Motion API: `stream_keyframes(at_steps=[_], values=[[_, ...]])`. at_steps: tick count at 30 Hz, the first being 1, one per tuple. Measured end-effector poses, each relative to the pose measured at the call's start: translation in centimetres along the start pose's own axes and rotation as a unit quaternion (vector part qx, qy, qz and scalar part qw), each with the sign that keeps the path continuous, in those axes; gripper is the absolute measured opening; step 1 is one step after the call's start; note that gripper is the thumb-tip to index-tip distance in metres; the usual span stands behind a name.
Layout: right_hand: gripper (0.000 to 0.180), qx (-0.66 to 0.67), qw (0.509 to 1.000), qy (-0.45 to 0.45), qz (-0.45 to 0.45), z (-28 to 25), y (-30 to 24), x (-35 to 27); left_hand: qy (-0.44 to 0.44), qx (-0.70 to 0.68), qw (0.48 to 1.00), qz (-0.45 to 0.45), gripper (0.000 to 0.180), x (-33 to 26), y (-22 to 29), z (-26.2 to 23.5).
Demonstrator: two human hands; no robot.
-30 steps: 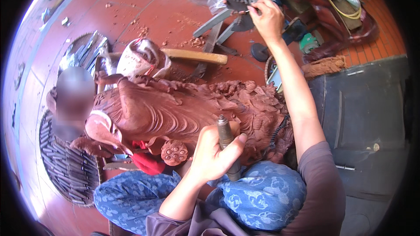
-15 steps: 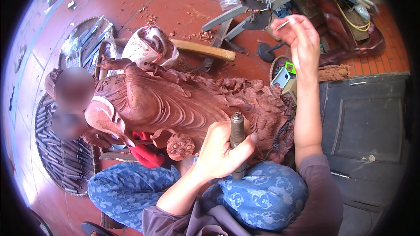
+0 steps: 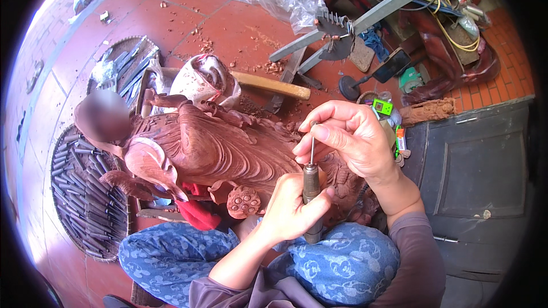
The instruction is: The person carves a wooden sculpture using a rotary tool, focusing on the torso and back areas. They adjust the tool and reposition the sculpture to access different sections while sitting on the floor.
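Observation:
My left hand [image 3: 288, 205] is wrapped around a metal rotary-tool handpiece [image 3: 311, 185], which stands upright with its nose up, just above my right knee. Between thumb and fingertips, my right hand [image 3: 351, 140] pinches a thin metal bit [image 3: 312, 151] by its upper end. The bit's lower end meets the nose of the handpiece; how deep it sits inside I cannot tell. Behind both hands a carved reddish wooden statue [image 3: 228, 145] lies on its side, with draped folds and a carved lotus pod [image 3: 243, 202]. My hands hide part of its base.
A round basket full of dark chisel-like tools [image 3: 88, 194] stands at the left, another basket with long blades [image 3: 128, 65] behind it. A white sack [image 3: 208, 80], a wooden bar [image 3: 274, 85] and a grey metal frame [image 3: 399, 0] lie beyond the statue. A dark cabinet [image 3: 479, 165] is at the right.
My right hand has come down and left from the far right, bringing the thin bit to the handpiece's nose. My left hand keeps its hold, nearly in place. The view has shifted slightly.

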State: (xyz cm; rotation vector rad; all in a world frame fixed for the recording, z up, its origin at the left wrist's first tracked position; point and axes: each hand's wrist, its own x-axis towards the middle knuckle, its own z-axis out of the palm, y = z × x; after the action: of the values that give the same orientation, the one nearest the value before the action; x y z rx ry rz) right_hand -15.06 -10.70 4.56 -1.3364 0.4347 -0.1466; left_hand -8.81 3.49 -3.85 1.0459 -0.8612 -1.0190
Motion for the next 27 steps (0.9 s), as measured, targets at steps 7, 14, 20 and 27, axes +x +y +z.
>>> stream_keyframes(at_steps=[7,14,20,27], values=[[0.02,0.001,1.0,-0.006,0.017,-0.1,-0.2,0.1,0.0,0.004,1.0,0.01,0.029,0.0,-0.2,0.0],[0.019,-0.045,0.999,-0.009,0.009,0.0,-0.3,0.2,-0.001,0.007,1.0,0.007,0.029,-0.1,-0.1,0.0],[0.016,-0.288,0.95,-0.07,-0.097,-0.5,-1.0,0.2,0.004,0.0,1.0,-0.005,0.029,0.0,0.3,0.0],[0.044,-0.243,0.963,0.019,-0.115,-0.1,1.0,-0.7,0.066,-0.105,0.992,0.004,0.028,0.0,-0.4,0.5]])
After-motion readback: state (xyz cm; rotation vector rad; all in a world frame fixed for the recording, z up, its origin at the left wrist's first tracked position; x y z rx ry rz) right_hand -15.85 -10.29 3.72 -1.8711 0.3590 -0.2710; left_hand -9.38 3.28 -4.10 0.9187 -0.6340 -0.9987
